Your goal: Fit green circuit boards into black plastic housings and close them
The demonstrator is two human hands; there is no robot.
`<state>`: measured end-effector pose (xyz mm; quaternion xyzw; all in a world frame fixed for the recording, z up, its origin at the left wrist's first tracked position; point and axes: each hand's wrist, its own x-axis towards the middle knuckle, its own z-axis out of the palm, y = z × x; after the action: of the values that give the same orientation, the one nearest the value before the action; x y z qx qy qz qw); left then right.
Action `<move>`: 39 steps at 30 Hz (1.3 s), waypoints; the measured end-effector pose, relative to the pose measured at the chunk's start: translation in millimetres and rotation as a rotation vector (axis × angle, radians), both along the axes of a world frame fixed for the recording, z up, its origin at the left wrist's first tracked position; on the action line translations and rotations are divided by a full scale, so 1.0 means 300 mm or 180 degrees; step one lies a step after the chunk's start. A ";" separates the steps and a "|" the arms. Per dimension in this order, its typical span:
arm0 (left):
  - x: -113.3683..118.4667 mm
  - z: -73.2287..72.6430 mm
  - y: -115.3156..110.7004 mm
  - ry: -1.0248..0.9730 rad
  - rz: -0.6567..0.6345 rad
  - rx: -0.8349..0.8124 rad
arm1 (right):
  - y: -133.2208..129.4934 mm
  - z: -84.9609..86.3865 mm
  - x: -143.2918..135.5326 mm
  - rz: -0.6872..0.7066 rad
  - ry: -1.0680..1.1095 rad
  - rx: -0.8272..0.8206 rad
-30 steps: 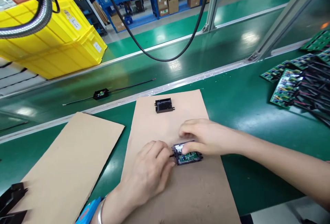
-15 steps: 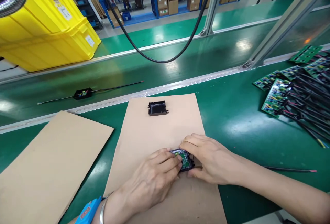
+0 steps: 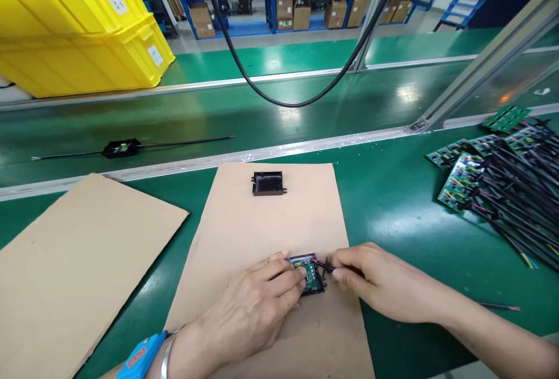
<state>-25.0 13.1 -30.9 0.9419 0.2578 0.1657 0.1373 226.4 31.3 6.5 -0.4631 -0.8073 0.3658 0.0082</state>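
Right hand (image 3: 371,280) has slid off the end of the near casing (image 3: 317,292) and now has the short black cable (image 3: 325,266) there, while the left hand (image 3: 262,303) stays put. Biggest first: green bench (image 3: 393,204) right across, stacked yellow crates (image 3: 78,62) up at far left, then two cardboard sheets, one lying at left (image 3: 100,245), one under the work (image 3: 271,227). Over on the right, a heap of wired circuit boards (image 3: 506,172). Down to the hands: the left lies over the casing's left part, fingertips on the green board (image 3: 311,275) inside; its thumb is hidden, so whether it grips, I can't tell. The right is closed, thumb and fingers pinching that cable just beside the casing's right end. Farther up the same cardboard sits an open-topped black casing (image 3: 268,184), and smallest of all, a pinkish-tipped lead (image 3: 500,307) pokes out beyond the right forearm.
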 end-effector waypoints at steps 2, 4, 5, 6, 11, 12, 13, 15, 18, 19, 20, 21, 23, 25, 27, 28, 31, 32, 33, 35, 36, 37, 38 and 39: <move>0.000 0.000 0.001 0.0008 -0.0025 -0.0012 | 0.001 -0.015 -0.027 0.0204 0.0146 0.0396; 0.002 0.002 0.002 0.0022 -0.0041 -0.0012 | 0.005 -0.030 -0.046 0.0549 0.0214 0.0946; 0.003 0.003 0.002 0.0040 -0.0041 -0.0015 | 0.009 -0.037 -0.049 0.0760 0.0211 0.1187; 0.004 0.004 0.003 0.0063 -0.0038 -0.0024 | 0.013 -0.042 -0.048 0.0951 0.0185 0.1385; 0.005 0.008 0.001 0.0195 0.0003 -0.0039 | 0.029 -0.063 -0.013 0.1357 0.0075 0.1769; 0.005 0.008 0.001 0.0204 0.0009 -0.0023 | 0.027 -0.068 -0.008 0.1363 0.0090 0.1799; 0.005 0.007 0.000 0.0205 0.0011 -0.0005 | 0.024 -0.074 -0.007 0.1347 0.0127 0.1822; 0.006 0.005 0.000 0.0224 -0.0006 0.0002 | 0.014 -0.083 -0.012 0.1266 0.0217 0.1818; 0.006 0.001 0.000 0.0275 -0.0008 -0.0030 | 0.002 -0.088 -0.026 0.1167 0.0294 0.1738; 0.005 0.000 -0.001 0.0293 -0.0007 -0.0047 | 0.001 -0.087 -0.028 0.1156 0.0287 0.1724; 0.004 -0.002 -0.001 0.0310 -0.0002 -0.0062 | 0.001 -0.085 -0.028 0.1155 0.0258 0.1721; 0.003 -0.003 -0.002 0.0324 0.0001 -0.0069 | 0.003 -0.083 -0.025 0.1161 0.0227 0.1732; 0.001 -0.004 -0.003 0.0346 -0.0018 -0.0057 | 0.010 -0.081 -0.016 0.1203 0.0154 0.1736; -0.001 -0.004 -0.003 0.0367 -0.0066 0.0001 | 0.017 -0.085 -0.004 0.1230 0.0090 0.1740; -0.002 -0.003 -0.002 0.0402 -0.0107 0.0085 | 0.020 -0.090 0.006 0.1246 0.0024 0.1776; -0.002 -0.001 -0.001 0.0423 -0.0114 0.0118 | 0.019 -0.092 0.009 0.1264 -0.0007 0.1817; -0.002 0.002 0.000 0.0423 -0.0106 0.0136 | 0.010 -0.097 0.011 0.1350 0.0032 0.2082; -0.002 0.002 0.000 0.0415 -0.0092 0.0107 | 0.006 -0.098 0.009 0.1367 0.0080 0.2206; -0.002 0.001 -0.001 0.0403 -0.0076 0.0070 | 0.003 -0.101 0.006 0.1377 0.0145 0.2329; -0.002 -0.002 -0.004 0.0385 -0.0047 -0.0001 | 0.000 -0.108 -0.002 0.1392 0.0248 0.2524; -0.003 -0.004 -0.006 0.0390 -0.0045 -0.0033 | 0.000 -0.112 -0.007 0.1399 0.0286 0.2597; -0.004 -0.007 -0.007 0.0393 -0.0056 -0.0055 | 0.000 -0.116 -0.010 0.1403 0.0320 0.2650; -0.005 -0.009 -0.009 0.0404 -0.0070 -0.0071 | 0.000 -0.119 -0.013 0.1405 0.0346 0.2677; -0.005 -0.010 -0.009 0.0419 -0.0075 -0.0083 | 0.001 -0.122 -0.013 0.1396 0.0359 0.2666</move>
<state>-26.6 10.4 -33.9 0.9519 0.2573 0.0984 0.1343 222.5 31.5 -29.9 -0.2180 -0.9623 0.0266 0.1605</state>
